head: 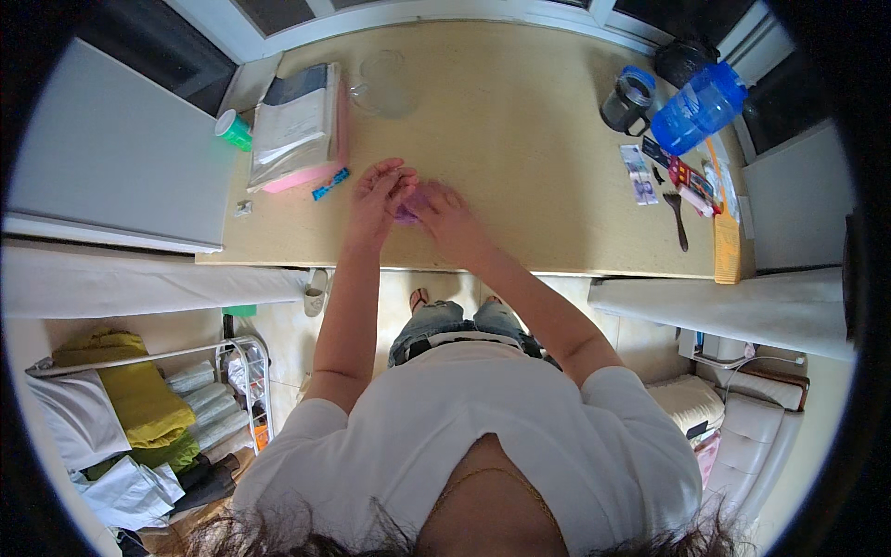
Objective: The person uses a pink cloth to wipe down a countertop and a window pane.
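My left hand [379, 191] is raised over the table near its front edge, palm partly turned up and fingers curled. Close against it, my right hand [445, 212] lies over a small purple thing [406, 214], blurred and mostly hidden between the hands; its kind cannot be told. Whether the left fingers also grip it is unclear. Just left of my hands is a blue wrapped stick or packet [330, 184]. A pink tray [299, 179] holding papers in a clear plastic cover [296, 129] lies farther left. Behind my hands stands a clear glass vessel [384, 90].
A green cup [234, 130] and a small wrapper [243, 208] are at the left. At the right are a dark mug [625, 106], a blue bottle [699, 109], a dark fork [676, 219], an orange comb [727, 249], packets and a banknote-like paper [638, 174]. The table's front edge faces me.
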Tool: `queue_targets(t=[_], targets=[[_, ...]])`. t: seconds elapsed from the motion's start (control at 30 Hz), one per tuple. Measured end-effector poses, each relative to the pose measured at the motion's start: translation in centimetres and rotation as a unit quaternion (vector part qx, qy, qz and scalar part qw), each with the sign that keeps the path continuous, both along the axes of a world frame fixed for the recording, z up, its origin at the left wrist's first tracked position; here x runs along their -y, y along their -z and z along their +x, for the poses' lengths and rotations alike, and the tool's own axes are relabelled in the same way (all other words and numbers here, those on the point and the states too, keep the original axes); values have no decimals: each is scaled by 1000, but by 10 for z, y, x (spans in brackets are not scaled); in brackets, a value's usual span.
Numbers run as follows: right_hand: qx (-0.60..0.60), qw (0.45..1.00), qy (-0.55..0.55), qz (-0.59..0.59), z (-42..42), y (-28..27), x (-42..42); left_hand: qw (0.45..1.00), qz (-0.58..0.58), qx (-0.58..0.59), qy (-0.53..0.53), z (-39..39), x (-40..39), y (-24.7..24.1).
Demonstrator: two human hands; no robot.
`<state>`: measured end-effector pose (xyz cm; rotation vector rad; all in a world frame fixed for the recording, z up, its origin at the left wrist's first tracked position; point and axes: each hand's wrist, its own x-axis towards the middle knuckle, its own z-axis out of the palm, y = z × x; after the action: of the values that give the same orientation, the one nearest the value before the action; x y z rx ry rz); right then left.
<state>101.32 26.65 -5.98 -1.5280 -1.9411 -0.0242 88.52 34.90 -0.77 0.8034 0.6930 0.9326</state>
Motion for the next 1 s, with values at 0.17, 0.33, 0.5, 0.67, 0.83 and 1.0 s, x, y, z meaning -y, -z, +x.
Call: queue_targets(t=[0.17,0.33,0.5,0.67,0.83,1.0], targets=[[48,999,11,-7,-26,5,-17,998,-36,-1,56,-28,-26,13],[-47,988,144,-19,42,8,-31,988,-42,-59,139,-43,-51,37],[48,917,395,-29,162,38,-17,975,-66,-57,204,-43,-53,40],[-108,924,367,-27,143,44,-34,965,-91,-53,241,-33,-54,44],[62,960,262,-80,62,23,-77,968,-109,-103,200,-13,-59,42],[116,937,267,-194,130,-12,-96,971,-121,-109,173,-5,-63,37]])
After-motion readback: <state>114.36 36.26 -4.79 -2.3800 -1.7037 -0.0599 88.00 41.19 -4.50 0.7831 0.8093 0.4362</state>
